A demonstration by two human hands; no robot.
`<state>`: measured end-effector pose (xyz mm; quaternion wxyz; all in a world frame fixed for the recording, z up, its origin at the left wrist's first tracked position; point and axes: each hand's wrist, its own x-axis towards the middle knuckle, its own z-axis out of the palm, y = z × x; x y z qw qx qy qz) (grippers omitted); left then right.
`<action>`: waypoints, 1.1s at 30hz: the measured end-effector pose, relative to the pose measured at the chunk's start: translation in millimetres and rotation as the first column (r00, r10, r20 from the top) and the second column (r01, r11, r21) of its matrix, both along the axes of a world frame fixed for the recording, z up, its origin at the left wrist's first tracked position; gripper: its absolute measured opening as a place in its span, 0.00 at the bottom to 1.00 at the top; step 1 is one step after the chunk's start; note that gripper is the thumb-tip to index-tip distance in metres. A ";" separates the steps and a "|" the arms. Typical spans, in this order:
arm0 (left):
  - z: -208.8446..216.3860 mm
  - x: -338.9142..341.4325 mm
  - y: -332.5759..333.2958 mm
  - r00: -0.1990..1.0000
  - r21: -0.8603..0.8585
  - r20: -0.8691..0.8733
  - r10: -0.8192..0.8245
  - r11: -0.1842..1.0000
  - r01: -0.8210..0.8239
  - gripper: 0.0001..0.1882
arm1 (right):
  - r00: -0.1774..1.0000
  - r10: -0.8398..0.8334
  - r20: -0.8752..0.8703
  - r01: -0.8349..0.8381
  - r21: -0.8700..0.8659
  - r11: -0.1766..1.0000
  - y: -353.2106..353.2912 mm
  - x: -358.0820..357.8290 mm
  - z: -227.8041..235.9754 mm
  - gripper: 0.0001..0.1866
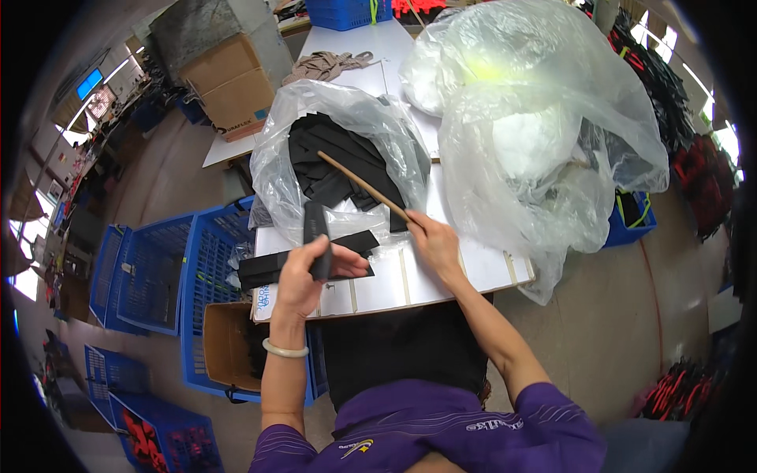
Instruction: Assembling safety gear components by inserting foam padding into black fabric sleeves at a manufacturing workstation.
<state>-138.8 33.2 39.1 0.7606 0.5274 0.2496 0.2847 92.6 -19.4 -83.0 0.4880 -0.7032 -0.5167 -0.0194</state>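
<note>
My right hand (435, 246) is closed round the near end of a thin wooden stick (359, 181), which slants up and left over a clear plastic bag (272, 150). Inside that bag lies a pile of flat black strips (335, 158), apparently fabric. My left hand (298, 277) grips a narrow black piece (316, 236) between thumb and palm, upright, with its fingers stretched to the right. Beneath that hand, another black strip (260, 270) lies across the table's near left corner.
A large clear plastic bag with white contents (536, 118) covers the right of the white table (410, 276) and hangs over its edge. Blue crates (189, 276) and an open cardboard box (229, 343) stand at the left. A brown cloth (327, 65) lies farther back.
</note>
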 end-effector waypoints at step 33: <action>-84.1 36.3 -26.9 0.975 -0.067 0.061 0.211 0.976 -0.207 0.17 | 0.938 0.188 0.290 -0.236 0.140 0.962 237.9 -73.6 69.8 0.04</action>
